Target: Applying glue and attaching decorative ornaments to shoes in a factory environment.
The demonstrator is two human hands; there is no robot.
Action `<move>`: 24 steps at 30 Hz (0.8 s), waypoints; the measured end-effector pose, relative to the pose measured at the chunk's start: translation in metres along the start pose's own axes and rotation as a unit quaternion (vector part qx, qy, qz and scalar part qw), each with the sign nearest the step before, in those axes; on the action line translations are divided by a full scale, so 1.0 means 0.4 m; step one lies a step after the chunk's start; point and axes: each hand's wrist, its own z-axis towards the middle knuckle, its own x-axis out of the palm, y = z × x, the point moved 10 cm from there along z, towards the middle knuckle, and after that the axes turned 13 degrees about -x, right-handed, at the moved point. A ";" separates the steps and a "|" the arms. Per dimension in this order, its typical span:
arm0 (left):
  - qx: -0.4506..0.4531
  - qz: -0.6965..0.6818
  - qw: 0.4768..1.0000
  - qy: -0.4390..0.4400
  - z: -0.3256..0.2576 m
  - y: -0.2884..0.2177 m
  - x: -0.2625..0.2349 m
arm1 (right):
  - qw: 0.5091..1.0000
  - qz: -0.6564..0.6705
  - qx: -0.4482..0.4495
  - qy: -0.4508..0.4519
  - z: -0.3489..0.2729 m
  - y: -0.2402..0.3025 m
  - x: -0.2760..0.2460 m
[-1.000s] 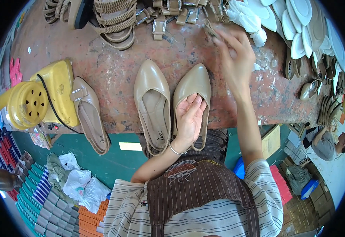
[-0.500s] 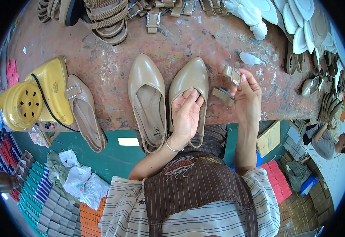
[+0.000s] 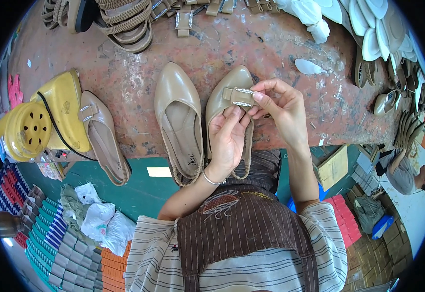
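Two beige pointed slingback flats lie side by side at the table's front edge: the left shoe [image 3: 177, 85] and the right shoe [image 3: 233, 77]. My left hand [image 3: 227, 138] is closed on the right shoe's front opening, the thumb lying over its edge. In my right hand [image 3: 283, 109], a beige bow [image 3: 240, 96] with two rhinestone strips is pinched between thumb and fingers. It lies crosswise over that shoe's toe part, just above the opening. Whether the right palm hides anything else, I cannot make out. A third flat [image 3: 106, 134], farther left, carries a similar bow [image 3: 88, 112].
A yellow machine [image 3: 64, 114] with a black cable stands left. Strappy sandals [image 3: 127, 27] and loose bows [image 3: 184, 22] lie along the far side. White shoe-shaped pieces [image 3: 368, 29] pile up at far right, near a small translucent bottle [image 3: 310, 66]. Another person [image 3: 402, 170] is at far right.
My right hand has moved left, bringing a bow from beside the right shoe onto its toe part. The second bow, seen earlier under that hand, no longer shows. My left hand stays on the shoe.
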 end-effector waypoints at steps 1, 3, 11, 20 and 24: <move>0.002 -0.004 1.000 0.010 -0.001 -0.001 0.007 | 1.000 -0.008 0.005 0.002 -0.002 -0.012 -0.003; 0.003 -0.009 1.000 0.019 -0.002 -0.002 0.019 | 1.000 -0.017 0.011 0.004 -0.002 -0.025 -0.002; -0.008 -0.023 1.000 -0.017 0.000 0.000 0.013 | 0.998 -0.059 -0.009 -0.006 0.014 -0.028 -0.009; -0.038 0.010 0.980 -0.195 -0.001 0.010 -0.033 | 0.989 -0.125 -0.049 -0.065 -0.018 0.015 0.002; -0.044 0.026 0.992 -0.116 -0.007 0.029 -0.011 | 0.964 -0.202 -0.165 -0.053 -0.054 0.085 -0.019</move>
